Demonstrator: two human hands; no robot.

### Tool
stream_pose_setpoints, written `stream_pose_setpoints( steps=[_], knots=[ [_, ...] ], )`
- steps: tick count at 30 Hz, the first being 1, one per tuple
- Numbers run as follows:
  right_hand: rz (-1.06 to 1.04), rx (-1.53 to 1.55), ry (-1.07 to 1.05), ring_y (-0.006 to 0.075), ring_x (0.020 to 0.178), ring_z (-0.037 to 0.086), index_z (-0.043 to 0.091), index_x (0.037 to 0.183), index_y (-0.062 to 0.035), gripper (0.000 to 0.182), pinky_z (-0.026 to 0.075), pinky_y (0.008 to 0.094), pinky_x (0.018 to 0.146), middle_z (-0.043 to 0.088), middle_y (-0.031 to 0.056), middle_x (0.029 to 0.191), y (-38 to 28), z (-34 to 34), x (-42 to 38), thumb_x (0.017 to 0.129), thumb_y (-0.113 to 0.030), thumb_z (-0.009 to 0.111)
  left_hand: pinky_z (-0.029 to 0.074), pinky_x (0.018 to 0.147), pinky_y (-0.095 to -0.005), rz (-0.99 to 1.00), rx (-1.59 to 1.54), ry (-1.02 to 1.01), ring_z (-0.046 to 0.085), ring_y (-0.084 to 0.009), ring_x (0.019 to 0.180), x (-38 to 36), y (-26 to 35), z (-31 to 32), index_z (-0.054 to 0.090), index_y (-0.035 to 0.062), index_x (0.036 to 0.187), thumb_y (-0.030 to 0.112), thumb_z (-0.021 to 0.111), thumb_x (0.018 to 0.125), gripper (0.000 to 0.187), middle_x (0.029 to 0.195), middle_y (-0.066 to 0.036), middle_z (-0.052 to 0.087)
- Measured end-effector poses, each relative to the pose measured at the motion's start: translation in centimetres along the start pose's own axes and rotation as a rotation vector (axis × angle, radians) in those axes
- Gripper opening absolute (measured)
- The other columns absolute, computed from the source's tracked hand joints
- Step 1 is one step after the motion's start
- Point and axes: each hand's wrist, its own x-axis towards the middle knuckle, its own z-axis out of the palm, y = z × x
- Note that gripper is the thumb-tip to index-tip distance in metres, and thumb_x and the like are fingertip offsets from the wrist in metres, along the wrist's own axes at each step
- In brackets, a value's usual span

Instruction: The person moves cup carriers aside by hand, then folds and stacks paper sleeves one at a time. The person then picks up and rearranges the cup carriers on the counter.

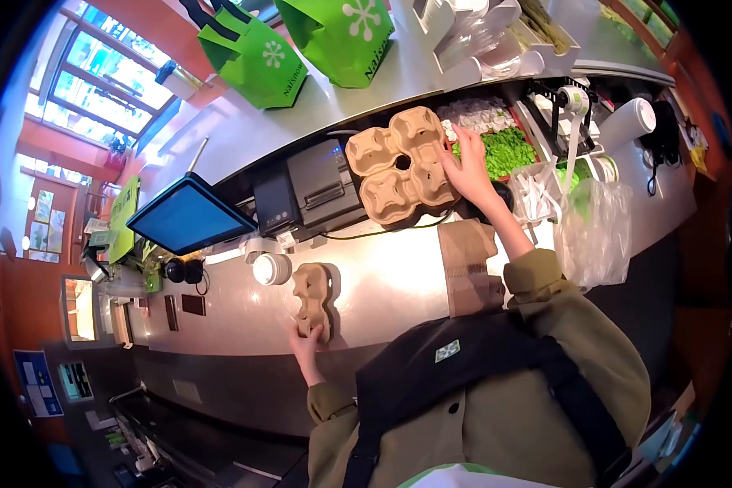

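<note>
Two hands [468, 167], two cup carriers [401, 165]

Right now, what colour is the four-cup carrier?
The four-cup carrier is light brown pulp, clearest in the head view.

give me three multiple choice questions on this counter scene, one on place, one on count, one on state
1. What does the right hand grip?
A the four-cup carrier
B the screen
C a napkin

2. How many green bags stand on the counter?
A one
B two
C four

3. The two-cup carrier by the left hand is:
A full of cups
B empty
C torn in half

1 A, fingers clasp its edge; 2 B, two stand side by side; 3 B, both wells are bare.
</note>
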Motion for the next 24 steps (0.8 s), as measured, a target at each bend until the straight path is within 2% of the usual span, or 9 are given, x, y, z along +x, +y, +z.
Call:
stream_pose_setpoints(
  steps=[1, 4, 10, 14, 17, 18, 20, 22, 24],
  knots=[
    [-0.047, 0.011, 0.036, 0.0352, 0.122, 0.039, 0.041, 0.134, -0.0027, 0.053, 0.031, 0.0426, 0.105, 0.042, 0.0189, 0.128, 0.5, -0.2, -0.7, 0.086, -0.015, 0.060, 0.050, 0.059, -0.0265, -0.035, -0.306, -0.069, 0.061, -0.0155, 0.071, -0.6, -0.5, -0.2, 0.060, -0.0040, 0.101, 0.011, 0.080, 0.073, 0.038, 0.087, -0.008, 0.062],
    [0.009, 0.062, 0.036, 0.0344, 0.120, 0.041, 0.045, 0.129, -0.0020, 0.047, 0.032, 0.0414, 0.105, 0.043, 0.0184, 0.126, 0.7, -1.3, -2.6, 0.085, -0.013, 0.060, 0.050, 0.060, -0.0246, -0.213, -0.768, 0.007, 0.060, -0.0138, 0.071, -1.2, -0.1, 0.6, 0.062, -0.0043, 0.095, 0.008, 0.076, 0.077, 0.027, 0.087, -0.007, 0.062],
    [0.049, 0.148, -0.014, 0.0305, 0.110, 0.049, 0.051, 0.117, 0.0002, 0.034, 0.039, 0.0369, 0.097, 0.049, 0.0166, 0.116, 0.3, -1.2, -6.2, 0.084, -0.005, 0.057, 0.052, 0.071, -0.0317, 0.041, -0.102, 0.116, 0.063, -0.0212, 0.082, -1.9, 4.9, 9.8, 0.060, -0.0029, 0.097, 0.009, 0.064, 0.082, 0.019, 0.093, -0.013, 0.063],
    [0.225, 0.379, -0.233, 0.0209, 0.095, 0.055, 0.053, 0.111, -0.0005, 0.027, 0.045, 0.0293, 0.084, 0.054, 0.0110, 0.103, -3.2, -2.3, -8.8, 0.085, 0.002, 0.050, 0.049, 0.076, -0.0329, -0.378, -0.752, 0.185, 0.060, -0.0233, 0.090, -0.7, 6.5, 12.7, 0.053, 0.0010, 0.110, 0.028, 0.055, 0.090, 0.034, 0.104, -0.011, 0.059],
    [0.036, 0.531, -0.552, 0.0260, 0.092, 0.059, 0.055, 0.111, -0.0013, 0.028, 0.049, 0.0359, 0.082, 0.059, 0.0147, 0.101, -5.9, 2.1, -11.4, 0.084, -0.004, 0.053, 0.047, 0.078, -0.0337, -0.460, -0.971, 0.070, 0.059, -0.0211, 0.098, -0.9, 9.9, 12.1, 0.052, 0.0038, 0.113, 0.038, 0.051, 0.092, 0.040, 0.110, -0.009, 0.058],
    [-0.239, 0.477, -0.587, 0.0321, 0.098, 0.057, 0.054, 0.113, 0.0003, 0.034, 0.048, 0.0390, 0.085, 0.058, 0.0168, 0.104, -5.5, 5.8, -12.6, 0.080, -0.007, 0.057, 0.046, 0.079, -0.0347, -0.465, -1.013, 0.013, 0.057, -0.0200, 0.101, 0.1, 9.1, 12.9, 0.053, 0.0054, 0.115, 0.040, 0.050, 0.092, 0.042, 0.114, -0.008, 0.056],
    [-0.411, 0.084, -0.856, 0.0306, 0.105, 0.054, 0.053, 0.113, -0.0002, 0.043, 0.044, 0.0447, 0.089, 0.053, 0.0183, 0.117, -6.9, 10.0, -13.8, 0.075, -0.014, 0.064, 0.046, 0.077, -0.0347, -0.445, -1.020, -0.008, 0.058, -0.0199, 0.100, 0.8, 8.4, 14.1, 0.053, 0.0058, 0.115, 0.038, 0.050, 0.093, 0.039, 0.113, -0.007, 0.057],
    [-0.770, -0.159, -0.597, 0.0289, 0.106, 0.053, 0.057, 0.111, -0.0031, 0.039, 0.040, 0.0456, 0.090, 0.057, 0.0182, 0.111, -5.3, 14.6, -15.6, 0.075, -0.016, 0.064, 0.046, 0.077, -0.0347, -0.421, -1.031, 0.017, 0.058, -0.0203, 0.099, 0.3, 8.2, 14.0, 0.052, 0.0054, 0.114, 0.035, 0.051, 0.093, 0.037, 0.112, -0.008, 0.056],
    [-0.699, -0.300, -0.741, 0.0280, 0.104, 0.056, 0.061, 0.110, -0.0044, 0.035, 0.038, 0.0443, 0.093, 0.062, 0.0155, 0.102, -4.6, 16.1, -15.8, 0.076, -0.017, 0.063, 0.046, 0.082, -0.0366, -0.442, -1.058, 0.080, 0.057, -0.0225, 0.104, -1.0, 7.8, 13.5, 0.048, 0.0047, 0.119, 0.036, 0.052, 0.093, 0.041, 0.118, -0.010, 0.053]
  ],
)
